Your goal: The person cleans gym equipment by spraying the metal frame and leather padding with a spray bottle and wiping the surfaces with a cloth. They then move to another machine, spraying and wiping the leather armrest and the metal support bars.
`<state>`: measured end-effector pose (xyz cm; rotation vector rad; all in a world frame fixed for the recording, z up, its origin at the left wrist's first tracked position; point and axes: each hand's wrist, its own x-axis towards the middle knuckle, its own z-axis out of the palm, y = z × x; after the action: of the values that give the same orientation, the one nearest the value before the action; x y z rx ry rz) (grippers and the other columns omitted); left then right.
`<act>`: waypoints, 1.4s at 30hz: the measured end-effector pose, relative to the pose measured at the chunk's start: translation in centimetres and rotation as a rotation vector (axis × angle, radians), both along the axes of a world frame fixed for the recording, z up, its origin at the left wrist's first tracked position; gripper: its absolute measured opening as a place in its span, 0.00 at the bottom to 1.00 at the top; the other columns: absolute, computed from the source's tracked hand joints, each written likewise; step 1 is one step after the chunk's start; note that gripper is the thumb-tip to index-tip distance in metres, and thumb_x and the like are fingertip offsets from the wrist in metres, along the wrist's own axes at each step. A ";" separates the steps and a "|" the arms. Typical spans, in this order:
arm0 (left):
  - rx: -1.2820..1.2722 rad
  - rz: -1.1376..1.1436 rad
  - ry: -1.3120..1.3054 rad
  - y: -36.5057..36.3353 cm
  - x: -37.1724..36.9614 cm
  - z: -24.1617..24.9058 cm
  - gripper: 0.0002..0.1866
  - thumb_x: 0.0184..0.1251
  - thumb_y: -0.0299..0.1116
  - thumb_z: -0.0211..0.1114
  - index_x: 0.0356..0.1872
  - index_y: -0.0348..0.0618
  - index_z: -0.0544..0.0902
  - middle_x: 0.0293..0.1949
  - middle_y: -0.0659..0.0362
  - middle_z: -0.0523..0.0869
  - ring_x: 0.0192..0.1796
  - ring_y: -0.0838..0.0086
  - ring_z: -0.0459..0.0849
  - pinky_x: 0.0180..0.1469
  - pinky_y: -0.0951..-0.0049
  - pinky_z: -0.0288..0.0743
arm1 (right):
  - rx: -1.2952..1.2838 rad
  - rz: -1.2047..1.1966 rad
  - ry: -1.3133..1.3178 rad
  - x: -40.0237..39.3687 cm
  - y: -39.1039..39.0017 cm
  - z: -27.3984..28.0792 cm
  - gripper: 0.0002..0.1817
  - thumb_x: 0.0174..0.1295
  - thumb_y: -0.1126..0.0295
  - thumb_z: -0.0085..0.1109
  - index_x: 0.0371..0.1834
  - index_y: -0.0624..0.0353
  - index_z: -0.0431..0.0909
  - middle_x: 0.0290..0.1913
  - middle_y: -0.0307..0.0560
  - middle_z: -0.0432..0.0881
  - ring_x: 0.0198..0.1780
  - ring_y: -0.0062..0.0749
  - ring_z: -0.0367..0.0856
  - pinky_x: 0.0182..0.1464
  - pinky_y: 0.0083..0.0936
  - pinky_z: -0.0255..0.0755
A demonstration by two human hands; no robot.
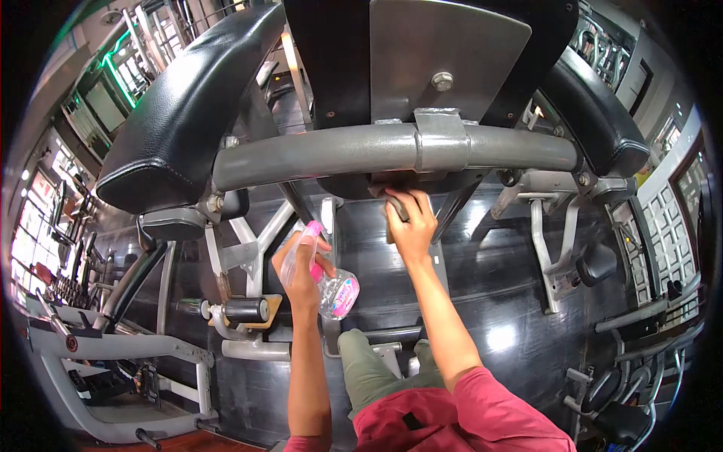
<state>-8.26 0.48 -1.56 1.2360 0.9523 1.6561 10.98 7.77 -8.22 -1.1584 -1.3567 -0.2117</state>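
Note:
My left hand (300, 267) is wrapped round a clear spray bottle (339, 294) with a pink nozzle and a pink-and-blue label. The bottle is tilted, its base toward the lower right. My right hand (413, 226) has its fingers curled on a grey-brown cloth (398, 209), pressed up beneath the grey curved bar (324, 156) of a gym machine. Much of the cloth is hidden by the fingers and the machine's underside. Above the bar, a metal plate (452, 45) with a bolt is fixed to a black panel.
Black padded arms flank the machine, a left pad (188, 105) and a right pad (595, 113). Grey steel frames stand on both sides, including a low frame (128, 346) at lower left. Under everything runs a dark shiny floor (497, 294).

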 end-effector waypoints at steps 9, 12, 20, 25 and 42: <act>-0.023 0.009 0.086 -0.2 -0.2 0.1 0.24 0.74 0.47 0.52 0.28 0.33 0.80 0.24 0.54 0.81 0.15 0.71 0.78 0.19 0.73 0.70 | -0.050 0.038 -0.066 0.4 0.2 -1.0 0.14 0.48 0.72 0.74 0.39 0.50 0.86 0.40 0.41 0.83 0.41 0.43 0.85 0.41 0.35 0.79; -0.018 0.016 0.090 0.0 -0.2 0.1 0.24 0.74 0.47 0.52 0.28 0.33 0.80 0.23 0.55 0.80 0.15 0.71 0.78 0.19 0.73 0.70 | -0.033 -0.085 0.129 1.4 -0.3 -0.2 0.11 0.49 0.72 0.72 0.38 0.53 0.85 0.38 0.45 0.83 0.40 0.45 0.85 0.42 0.36 0.78; -0.011 0.008 0.073 0.5 0.8 0.2 0.25 0.74 0.48 0.53 0.28 0.33 0.80 0.22 0.55 0.80 0.15 0.71 0.77 0.20 0.72 0.71 | -0.065 -0.041 0.137 -1.7 0.3 -1.1 0.12 0.50 0.72 0.73 0.39 0.52 0.85 0.39 0.43 0.86 0.39 0.43 0.87 0.40 0.35 0.79; 0.008 -0.038 -0.007 0.9 1.2 -0.2 0.25 0.73 0.47 0.58 0.29 0.31 0.82 0.24 0.53 0.82 0.15 0.73 0.79 0.20 0.75 0.69 | -0.090 0.032 0.141 -3.1 0.7 -1.6 0.14 0.48 0.71 0.75 0.40 0.51 0.86 0.38 0.42 0.87 0.38 0.41 0.87 0.39 0.33 0.80; 0.014 0.015 0.077 -0.9 2.0 3.4 0.23 0.73 0.45 0.56 0.28 0.32 0.81 0.24 0.55 0.82 0.16 0.73 0.78 0.20 0.75 0.69 | -0.117 -0.022 0.208 1.1 -0.7 -1.1 0.11 0.52 0.71 0.71 0.40 0.52 0.87 0.40 0.46 0.86 0.40 0.41 0.87 0.42 0.32 0.80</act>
<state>-6.30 -0.44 1.80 1.3131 1.0004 1.6399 12.11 7.10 -9.33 -1.2569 -1.1859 -0.0260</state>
